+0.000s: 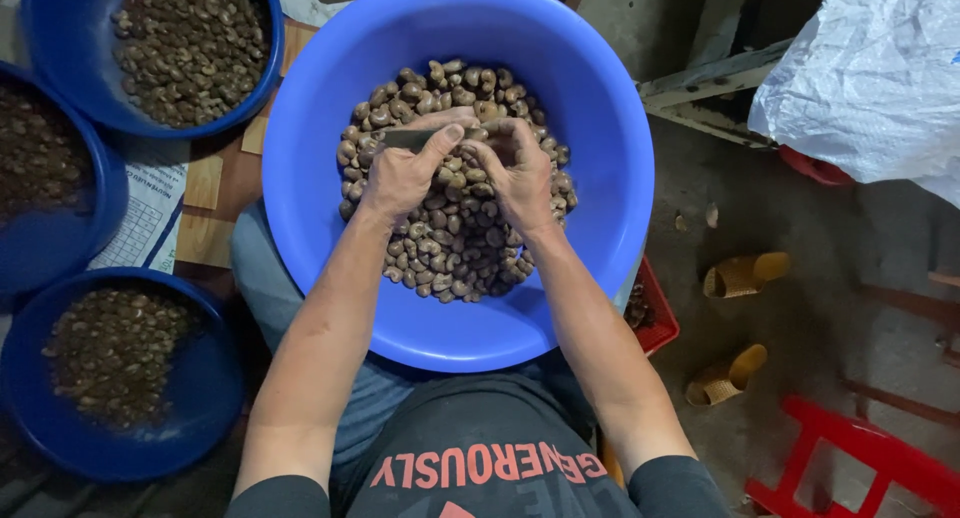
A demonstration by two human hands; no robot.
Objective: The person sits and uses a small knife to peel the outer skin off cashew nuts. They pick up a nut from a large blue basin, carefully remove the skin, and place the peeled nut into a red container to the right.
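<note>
Gripping a small blade in left hand, right hand pinching one nut against it, over nuts in basin. Seems the cutting step; next calls for steady pressure, fingers clear of edge.

Both hands grip blade over nuts (blue basin).

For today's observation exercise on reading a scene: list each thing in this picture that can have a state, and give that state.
Left hand: closed on a small flat blade.
Right hand: fingers curled, pinching a nut at the blade.
Big blue basin: on the lap, partly filled with nuts.
Three darker blue bowls: each holding nuts.
Sandals: off, lying on the floor.
White sack: crumpled.
Red stool: unoccupied.
</note>
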